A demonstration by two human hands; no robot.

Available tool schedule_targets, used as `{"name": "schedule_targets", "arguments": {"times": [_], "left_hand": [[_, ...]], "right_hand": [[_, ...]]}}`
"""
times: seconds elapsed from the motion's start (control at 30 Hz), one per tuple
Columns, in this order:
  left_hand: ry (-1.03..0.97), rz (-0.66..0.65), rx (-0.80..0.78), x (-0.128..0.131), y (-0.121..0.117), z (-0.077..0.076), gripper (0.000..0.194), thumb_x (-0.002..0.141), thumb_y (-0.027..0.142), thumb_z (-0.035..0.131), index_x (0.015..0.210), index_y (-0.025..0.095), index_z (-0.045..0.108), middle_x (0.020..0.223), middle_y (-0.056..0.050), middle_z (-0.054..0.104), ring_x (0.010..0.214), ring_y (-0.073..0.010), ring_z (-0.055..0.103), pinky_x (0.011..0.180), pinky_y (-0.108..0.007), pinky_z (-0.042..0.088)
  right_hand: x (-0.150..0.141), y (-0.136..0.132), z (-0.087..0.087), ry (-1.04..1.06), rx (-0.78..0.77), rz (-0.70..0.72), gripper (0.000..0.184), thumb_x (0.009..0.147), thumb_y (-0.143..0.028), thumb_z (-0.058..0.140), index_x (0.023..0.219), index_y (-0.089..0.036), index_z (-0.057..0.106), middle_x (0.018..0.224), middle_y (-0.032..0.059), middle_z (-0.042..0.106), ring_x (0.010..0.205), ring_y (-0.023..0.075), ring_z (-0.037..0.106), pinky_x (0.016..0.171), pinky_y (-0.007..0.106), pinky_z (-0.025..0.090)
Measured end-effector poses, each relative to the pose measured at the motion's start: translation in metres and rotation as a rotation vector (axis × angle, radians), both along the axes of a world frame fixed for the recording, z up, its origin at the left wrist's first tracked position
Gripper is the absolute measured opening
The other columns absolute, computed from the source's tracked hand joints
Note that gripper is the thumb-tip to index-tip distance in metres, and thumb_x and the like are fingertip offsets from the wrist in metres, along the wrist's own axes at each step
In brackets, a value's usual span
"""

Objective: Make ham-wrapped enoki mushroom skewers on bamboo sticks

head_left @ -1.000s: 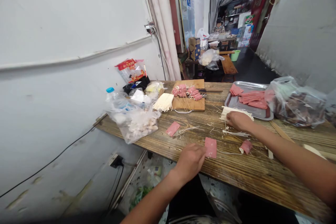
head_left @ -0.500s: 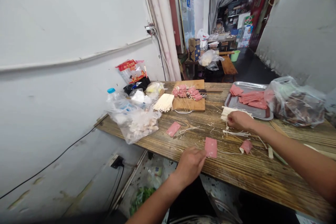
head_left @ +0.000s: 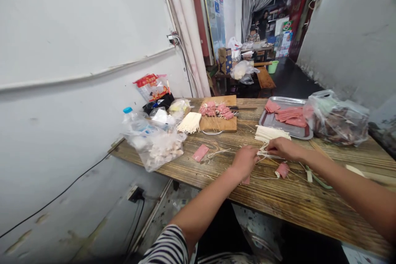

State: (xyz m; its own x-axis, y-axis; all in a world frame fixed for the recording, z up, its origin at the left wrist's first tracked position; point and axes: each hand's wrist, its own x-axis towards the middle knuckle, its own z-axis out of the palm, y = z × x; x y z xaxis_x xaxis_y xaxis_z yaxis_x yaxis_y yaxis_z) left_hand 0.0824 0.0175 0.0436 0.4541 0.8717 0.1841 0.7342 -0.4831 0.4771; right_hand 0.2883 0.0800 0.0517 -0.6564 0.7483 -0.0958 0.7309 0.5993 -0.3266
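Left hand (head_left: 246, 161) and right hand (head_left: 282, 148) near together at loose enoki strands (head_left: 272, 155); can't tell if gripping. Rough tug could scatter them; low left sweep could drag pink slice (head_left: 246, 180).

Wooden table (head_left: 293, 202), enoki mushrooms (head_left: 272, 133), metal tray (head_left: 267, 120)

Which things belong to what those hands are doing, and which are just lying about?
Seemingly in the job: pale strands at the left hand and right hand, pink slices, pink roll, metal tray.

Apparently just lying about: red packet, blue cap, green bucket.
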Motion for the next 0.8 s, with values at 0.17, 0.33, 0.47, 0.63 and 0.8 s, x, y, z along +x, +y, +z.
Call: {"name": "schedule_targets", "arguments": {"times": [0.17,0.33,0.47,0.63,0.8], "left_hand": [[0.024,0.028,-0.110,0.015,0.021,-0.011,0.015,0.085,0.017,0.061,0.086,0.014,0.075,0.090,-0.009,0.073,0.087,-0.0214,0.064,0.078,-0.027,0.046],[-0.060,0.061,-0.163,0.014,0.024,-0.013,0.019,0.083,0.018,0.064,0.099,0.014,0.074,0.084,-0.006,0.073,0.074,-0.0182,0.063,0.070,-0.025,0.045],[0.076,-0.011,-0.137,0.016,0.027,-0.006,0.019,0.086,0.019,0.059,0.095,0.014,0.076,0.093,-0.011,0.074,0.086,-0.0220,0.066,0.077,-0.027,0.046],[0.151,0.033,-0.120,0.021,0.031,0.000,0.022,0.085,0.017,0.056,0.091,0.011,0.076,0.094,-0.016,0.074,0.088,-0.0267,0.067,0.078,-0.031,0.047],[0.070,0.036,-0.156,0.015,0.032,0.001,0.020,0.085,0.019,0.058,0.088,0.015,0.076,0.087,-0.009,0.075,0.078,-0.0209,0.066,0.073,-0.027,0.047]], "right_hand": [[0.000,-0.001,0.001,0.019,0.030,0.000,0.030,0.084,-0.028,0.049,0.086,-0.017,0.077,0.085,0.0099,0.074,0.074,0.0183,0.062,0.068,0.026,0.042],[-0.010,-0.004,-0.004,-0.062,0.075,-0.011,0.026,0.080,-0.022,0.052,0.085,-0.020,0.077,0.085,0.0090,0.074,0.077,0.0196,0.064,0.068,0.025,0.041],[-0.015,-0.005,-0.007,-0.074,0.085,-0.010,0.025,0.081,-0.028,0.054,0.084,-0.018,0.076,0.081,0.0107,0.073,0.073,0.0203,0.063,0.064,0.026,0.040],[-0.025,-0.008,-0.008,-0.091,0.125,-0.045,0.022,0.081,-0.024,0.054,0.080,-0.014,0.074,0.081,0.0132,0.072,0.069,0.0198,0.059,0.064,0.028,0.038],[-0.031,-0.011,-0.009,-0.060,0.147,-0.084,0.019,0.078,-0.018,0.054,0.069,-0.015,0.071,0.075,0.0137,0.070,0.064,0.0199,0.057,0.062,0.030,0.036]]}}
